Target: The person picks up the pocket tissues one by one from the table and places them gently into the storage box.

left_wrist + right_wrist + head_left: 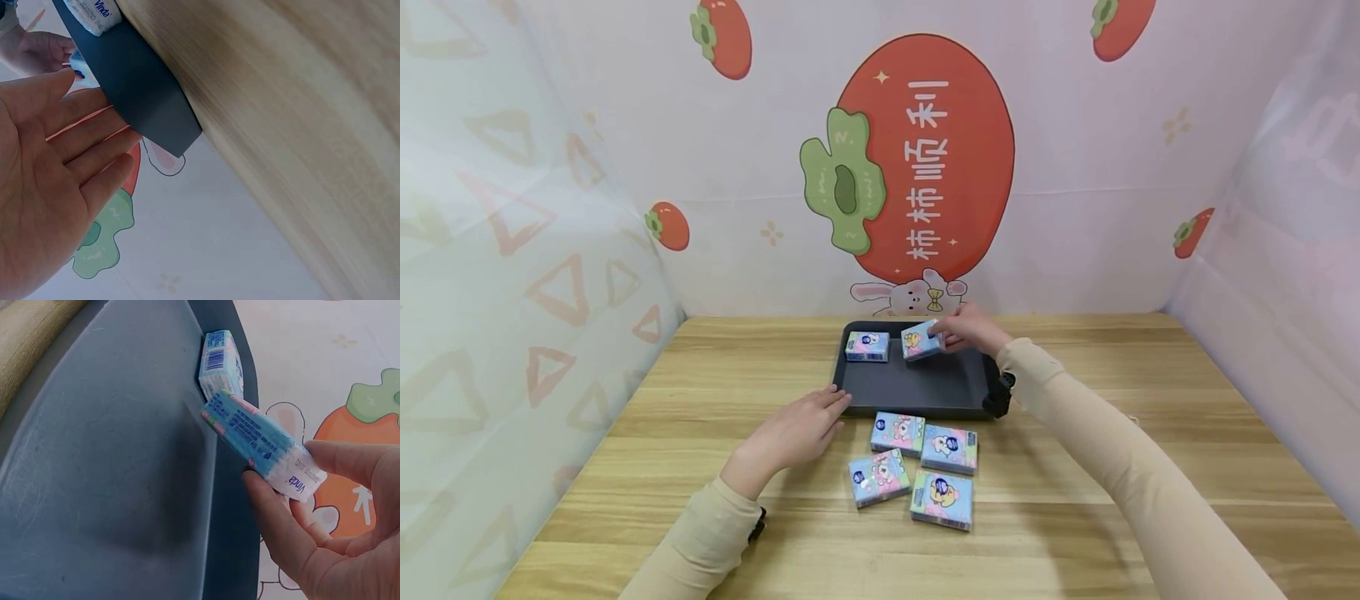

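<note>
Backdrop: pale fabric wall [745, 150], one large red persimmon print [955, 192] with white characters, smaller fruit prints about it.

Dark tray [917, 387]: one, toward the table's far edge. Contents: one tissue pack [867, 347], far left corner.

Held tissue pack [917, 340]: one, tilted over the tray's far side, its end pinched between thumb and fingers of the right hand [967, 329].

Left hand [793, 429]: fingers straight, tips at the tray's near left corner; firm contact cannot be told.

Loose stock: four tissue packs [942, 500] on the table before the tray, loosely grouped.

Risks, as judged: the end-only pinch could let the pack swivel or slip; lowered at this tilt, it could catch the far rim or settle askew; a push on the rim could slide the tray.

Surface: wood-grain table [737, 367], light brown, streaked. Room: pale side hangings, the left one [535, 250] printed with triangles.
</note>
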Tool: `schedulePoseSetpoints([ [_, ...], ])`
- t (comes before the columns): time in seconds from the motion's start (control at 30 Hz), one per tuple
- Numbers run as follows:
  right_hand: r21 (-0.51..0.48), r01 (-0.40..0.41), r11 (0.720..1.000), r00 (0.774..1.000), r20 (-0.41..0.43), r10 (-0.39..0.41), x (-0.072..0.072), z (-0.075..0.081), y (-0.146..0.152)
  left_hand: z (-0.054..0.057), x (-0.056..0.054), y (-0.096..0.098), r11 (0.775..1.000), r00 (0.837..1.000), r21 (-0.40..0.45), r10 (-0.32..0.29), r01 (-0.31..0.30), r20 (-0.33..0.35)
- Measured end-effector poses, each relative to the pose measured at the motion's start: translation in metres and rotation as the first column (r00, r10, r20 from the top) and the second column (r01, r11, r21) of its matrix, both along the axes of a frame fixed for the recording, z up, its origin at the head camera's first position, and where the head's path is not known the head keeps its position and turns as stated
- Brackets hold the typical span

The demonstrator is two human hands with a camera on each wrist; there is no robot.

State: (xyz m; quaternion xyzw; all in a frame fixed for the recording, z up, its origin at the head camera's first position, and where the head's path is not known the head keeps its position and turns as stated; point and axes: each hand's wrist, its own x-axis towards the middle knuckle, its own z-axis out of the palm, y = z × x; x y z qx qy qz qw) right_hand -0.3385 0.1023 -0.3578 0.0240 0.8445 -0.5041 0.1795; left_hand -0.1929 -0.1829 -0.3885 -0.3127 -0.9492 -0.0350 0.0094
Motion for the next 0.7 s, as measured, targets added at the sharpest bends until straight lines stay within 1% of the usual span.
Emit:
schedulePoseSetpoints([
  [0.13,-0.012,0.006,1.0,1.0,0.008,-0.006,0.0,0.0,-0.001,0.0,0.0,0.0,1.0,1.0,-0.003,0.004,-0.004,0.005],
  [0.23,-0.026,-0.007,1.0,1.0,0.012,0.008,-0.002,-0.001,-0.002,0.001,0.0,0.0,1.0,1.0,-0.011,0.007,-0.007,0.01],
  [0.37,-0.041,-0.017,0.999,1.0,0.02,0.018,-0.006,-0.008,-0.003,0.001,0.0,0.0,1.0,1.0,-0.017,0.009,-0.009,0.008],
  [0.57,-0.064,-0.009,0.998,0.999,0.045,0.012,-0.013,-0.018,-0.005,0.0,-0.001,-0.001,1.0,1.0,-0.013,0.012,-0.012,0.011],
  [0.7,-0.073,-0.014,0.997,0.997,0.069,0.019,-0.014,-0.021,-0.006,0.0,-0.001,-0.001,1.0,1.0,-0.01,0.01,-0.01,0.007],
])
